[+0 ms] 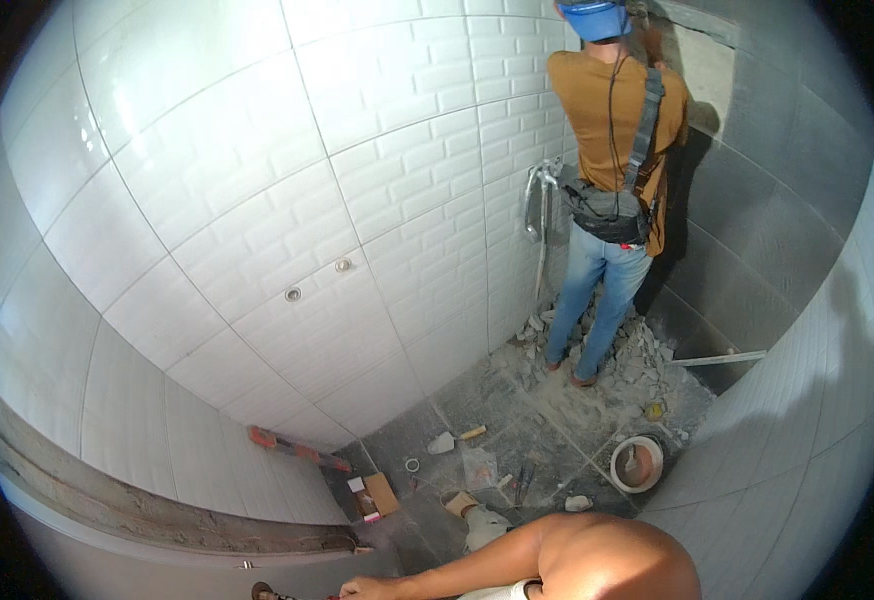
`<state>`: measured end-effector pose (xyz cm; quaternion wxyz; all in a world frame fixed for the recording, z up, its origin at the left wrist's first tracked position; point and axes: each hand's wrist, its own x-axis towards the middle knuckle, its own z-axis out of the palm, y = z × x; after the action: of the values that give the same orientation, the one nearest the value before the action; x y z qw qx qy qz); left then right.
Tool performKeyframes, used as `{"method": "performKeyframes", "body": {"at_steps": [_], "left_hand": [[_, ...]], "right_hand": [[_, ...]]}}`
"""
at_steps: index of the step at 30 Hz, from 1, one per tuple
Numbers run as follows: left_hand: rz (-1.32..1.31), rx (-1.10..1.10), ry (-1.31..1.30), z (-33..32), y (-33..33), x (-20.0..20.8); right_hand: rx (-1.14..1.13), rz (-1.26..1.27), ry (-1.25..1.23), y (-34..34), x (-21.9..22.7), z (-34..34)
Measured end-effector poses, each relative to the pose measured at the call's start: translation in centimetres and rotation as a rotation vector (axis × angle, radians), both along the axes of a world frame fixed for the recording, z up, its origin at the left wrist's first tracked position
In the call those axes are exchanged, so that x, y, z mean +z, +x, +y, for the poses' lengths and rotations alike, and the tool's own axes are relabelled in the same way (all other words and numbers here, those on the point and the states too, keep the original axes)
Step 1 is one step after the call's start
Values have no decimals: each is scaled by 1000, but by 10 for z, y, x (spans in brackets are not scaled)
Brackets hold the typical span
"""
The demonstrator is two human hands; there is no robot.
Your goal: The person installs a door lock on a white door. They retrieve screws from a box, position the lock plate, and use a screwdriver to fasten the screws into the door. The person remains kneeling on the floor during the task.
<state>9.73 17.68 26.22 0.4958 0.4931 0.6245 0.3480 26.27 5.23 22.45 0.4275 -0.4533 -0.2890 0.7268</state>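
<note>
My right arm reaches leftward across the bottom of the view, its elbow bent at the lower right. At the lower edge my right hand (369, 588) is closed, with its fingers partly cut off by the frame. Just left of it, a dark tool end with a round brass-coloured tip (263, 591) pokes up, with a bit of red beside the fingers. Whatever I grip lies mostly below the frame, so its kind cannot be made out. My left hand does not show.
A co-worker (612, 140) stands on rubble (647, 350) in the far corner, facing the dark tiled wall. On the floor lie a red level (299, 450), an opened small box (381, 494), a trowel (442, 442) and a round bucket (621, 472). Pipe fittings (344, 265) protrude from the white wall.
</note>
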Motion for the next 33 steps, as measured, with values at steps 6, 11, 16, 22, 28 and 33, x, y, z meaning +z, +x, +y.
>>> {"method": "performKeyframes", "body": {"at_steps": [6, 11, 16, 22, 28, 33], "left_hand": [[117, -40, 58, 3, 10, 0], [221, -73, 95, 8, 5, -12], [240, -65, 134, -3, 13, -2], [395, -221, 99, 50, -28, -58], [122, -146, 103, 4, 8, -15], [153, -188, 127, 27, -9, -49]], "right_hand": [[-228, -710, 536, -22, -53, 7], [-194, -1019, 640, -27, -28, -4], [-42, -967, 537, -15, -10, -1], [-24, -788, 359, 7, 51, -32], [-342, -1307, 952, -9, 12, -36], [-202, -813, 664, -12, -31, -2]]}}
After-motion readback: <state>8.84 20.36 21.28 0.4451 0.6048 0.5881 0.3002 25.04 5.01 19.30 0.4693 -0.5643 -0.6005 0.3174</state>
